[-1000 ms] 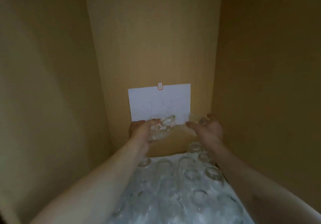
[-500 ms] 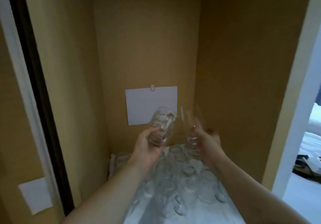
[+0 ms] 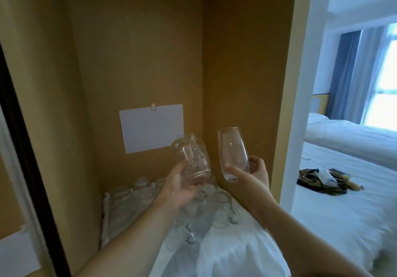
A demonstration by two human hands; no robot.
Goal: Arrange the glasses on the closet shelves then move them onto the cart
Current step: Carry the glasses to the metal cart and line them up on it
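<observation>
Glasses: textured one (image 3: 192, 158) in left hand (image 3: 179, 187), smooth one (image 3: 233, 153) in right hand (image 3: 252, 174).

Clear glasses (image 3: 137, 192), white cloth (image 3: 234, 253)

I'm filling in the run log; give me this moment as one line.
left hand: holds patterned glass | right hand: holds smooth glass | both raised above shelf glasses | cart: unseen

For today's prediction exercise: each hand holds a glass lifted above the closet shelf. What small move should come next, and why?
Probably carry both clear of the closet toward the cart. The left hand grips a textured glass, the right hand a smooth glass, both above the shelved glasses. No cart shows in view.
</observation>
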